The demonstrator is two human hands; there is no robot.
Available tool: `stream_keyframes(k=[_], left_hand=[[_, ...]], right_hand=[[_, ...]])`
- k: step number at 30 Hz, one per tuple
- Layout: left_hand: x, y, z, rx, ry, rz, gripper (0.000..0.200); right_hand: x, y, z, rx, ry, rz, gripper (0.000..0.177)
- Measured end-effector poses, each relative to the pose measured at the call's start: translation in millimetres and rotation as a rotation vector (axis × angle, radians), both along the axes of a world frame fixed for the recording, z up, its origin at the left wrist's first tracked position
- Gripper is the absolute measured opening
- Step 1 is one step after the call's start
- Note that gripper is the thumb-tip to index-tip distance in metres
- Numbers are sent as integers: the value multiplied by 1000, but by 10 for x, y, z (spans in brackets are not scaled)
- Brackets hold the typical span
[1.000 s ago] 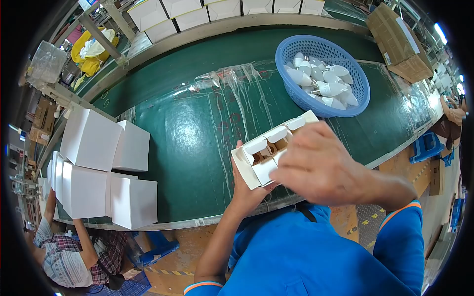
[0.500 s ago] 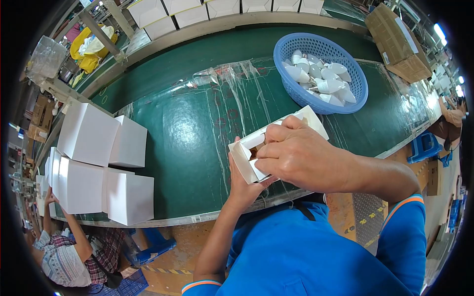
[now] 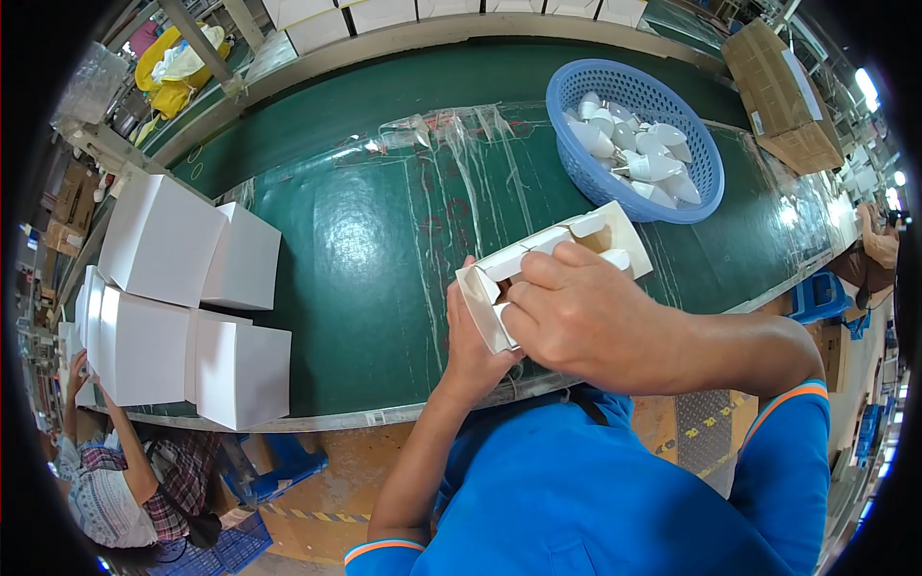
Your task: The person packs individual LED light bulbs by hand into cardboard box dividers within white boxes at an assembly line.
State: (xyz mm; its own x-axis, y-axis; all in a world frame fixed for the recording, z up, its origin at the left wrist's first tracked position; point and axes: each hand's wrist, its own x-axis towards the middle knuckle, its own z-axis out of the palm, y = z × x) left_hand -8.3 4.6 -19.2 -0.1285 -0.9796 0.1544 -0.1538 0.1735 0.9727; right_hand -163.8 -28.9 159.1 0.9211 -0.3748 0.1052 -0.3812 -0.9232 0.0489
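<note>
My left hand grips a white cardboard box from its left end, with the thumb below and fingers along the far side. The box is tilted, its open top facing me and its flaps folded out. Over the opening, my right hand is closed, its fingertips reaching in between inner white flaps. Whatever those fingertips pinch is hidden. Just beyond the box sits a blue plastic basket of white light bulbs with metal screw bases.
White closed boxes stand stacked at the left on the green table. A brown carton sits at the far right. More white boxes line the back. A person works at the lower left, another at the right edge.
The box has shifted slightly right, and its right end is more exposed. My right hand has moved a little down, its fingers still at the opening. The whole view has shifted slightly.
</note>
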Motion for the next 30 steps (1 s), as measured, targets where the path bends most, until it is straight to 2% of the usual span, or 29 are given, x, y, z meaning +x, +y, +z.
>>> stream_keyframes(k=[3,5,6,7,9,11,13,15,18,19,21,25,27,30], left_hand=[[-40,-54,-75,-38,-37,5,98],[-25,-64,-113,-59,-69,28,97],[-21,-70,-97,-44,-128,-16,97],[-24,-70,-68,-28,-185,-60,98],[-31,8,30,-88,-139,-10,102],[-44,-7,85,-170,-72,44,106],[-48,-6,79,-203,-123,51,107],[-50,0,109,-29,14,14,105],[-52,21,122,26,76,11,103],[-40,24,82,28,72,9,103],[-1,5,0,118,-91,-34,100],[-16,-11,32,12,-33,-3,95],[-10,-8,25,167,-67,-47,89],[4,6,9,215,-40,-57,86]], right_hand=[[9,-10,-76,-71,-35,-8,9],[0,-90,-69,-48,-200,54,11],[65,-142,-153,-22,-370,76,12],[41,-172,-156,-21,-374,77,12],[-27,-193,-65,49,-290,42,11],[-41,-151,35,45,-329,0,10],[-82,-114,59,135,-286,-27,10],[-103,-103,-56,147,-290,-24,10],[-119,-91,-117,170,-290,-14,10],[-121,-83,-117,173,-294,-19,10],[-79,-57,-84,111,-243,-21,10],[-1,-32,-43,27,-137,-11,11],[35,-14,1,-13,-78,4,12],[73,-3,-4,-87,-8,41,12]])
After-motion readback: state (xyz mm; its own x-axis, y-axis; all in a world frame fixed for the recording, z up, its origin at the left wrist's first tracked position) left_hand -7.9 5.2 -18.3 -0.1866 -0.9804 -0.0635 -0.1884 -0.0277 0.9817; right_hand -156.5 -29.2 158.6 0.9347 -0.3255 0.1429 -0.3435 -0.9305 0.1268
